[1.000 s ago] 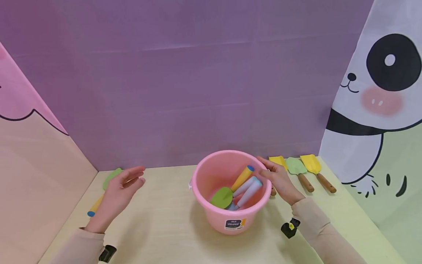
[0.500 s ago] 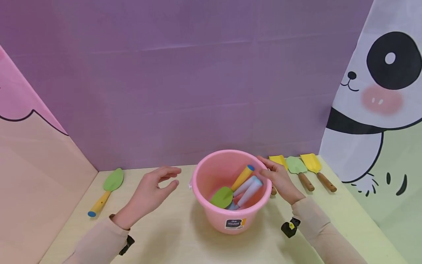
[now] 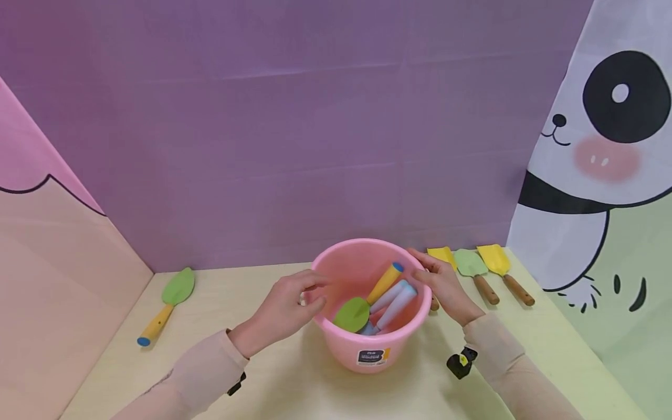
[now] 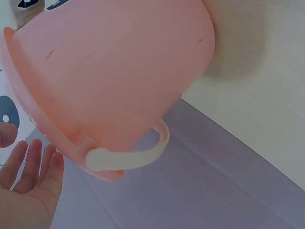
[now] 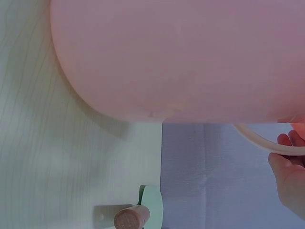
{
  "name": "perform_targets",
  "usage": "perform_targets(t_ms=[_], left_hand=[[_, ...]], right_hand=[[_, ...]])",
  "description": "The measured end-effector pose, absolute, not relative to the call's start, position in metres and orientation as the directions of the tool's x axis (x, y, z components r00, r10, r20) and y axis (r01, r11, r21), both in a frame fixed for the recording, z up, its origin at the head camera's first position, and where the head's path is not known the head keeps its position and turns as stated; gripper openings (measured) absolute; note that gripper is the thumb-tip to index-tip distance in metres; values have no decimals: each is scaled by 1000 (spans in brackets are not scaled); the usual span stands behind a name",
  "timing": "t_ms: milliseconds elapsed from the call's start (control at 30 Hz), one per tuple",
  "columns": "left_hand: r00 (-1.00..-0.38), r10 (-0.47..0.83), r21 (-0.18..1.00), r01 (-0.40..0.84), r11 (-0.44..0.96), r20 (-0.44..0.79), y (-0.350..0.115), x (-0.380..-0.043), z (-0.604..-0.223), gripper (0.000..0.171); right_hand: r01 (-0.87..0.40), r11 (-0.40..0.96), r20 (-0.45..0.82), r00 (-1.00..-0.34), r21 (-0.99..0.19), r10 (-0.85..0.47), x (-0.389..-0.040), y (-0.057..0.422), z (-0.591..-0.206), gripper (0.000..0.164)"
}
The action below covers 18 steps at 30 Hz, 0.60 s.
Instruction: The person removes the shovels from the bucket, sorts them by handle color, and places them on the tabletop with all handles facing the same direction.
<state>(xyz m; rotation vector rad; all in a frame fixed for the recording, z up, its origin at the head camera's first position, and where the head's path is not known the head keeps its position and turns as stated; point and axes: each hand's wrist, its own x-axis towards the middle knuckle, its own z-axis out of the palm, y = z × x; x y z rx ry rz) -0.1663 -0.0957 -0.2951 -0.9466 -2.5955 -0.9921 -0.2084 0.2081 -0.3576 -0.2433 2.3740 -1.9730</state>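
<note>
A pink bucket (image 3: 367, 353) stands on the table in the head view. Inside lie a green trowel with a yellow handle (image 3: 353, 315) and tools with pale blue handles (image 3: 397, 307), their lower ends partly hidden. My right hand (image 3: 446, 291) holds the bucket's right rim. In the right wrist view its fingers are by the rim and the white bail handle (image 5: 257, 139). My left hand (image 3: 283, 306) is at the left rim, fingers loosely extended and thumb apart. The left wrist view shows this hand (image 4: 33, 191) beside the rim, not closed on it.
Another green trowel with a yellow handle (image 3: 167, 303) lies at the table's left. On the right are a pale green spatula-like tool (image 3: 472, 265), a yellow shovel (image 3: 496, 262) and another yellow tool (image 3: 443, 256), partly hidden. A purple backdrop (image 3: 315, 146) rises behind the table.
My left hand has moved right from beside the left trowel, which it partly covered, to the bucket's left rim. The right hand stays on the right rim; the bucket keeps its place.
</note>
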Motion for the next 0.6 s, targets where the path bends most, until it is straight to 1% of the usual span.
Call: perform_targets(t_ms=[333,600], left_hand=[[-796,539,572,587,573,277,-78,-182,-297,29],[-774,599,589,586,556,205,-57,-201,-303,32]], right_hand=[[-109,173,82,-984,-979,-159,-208,207,-358,53],[-92,165,68,-987,-982,-147,-208,207,-358,52]])
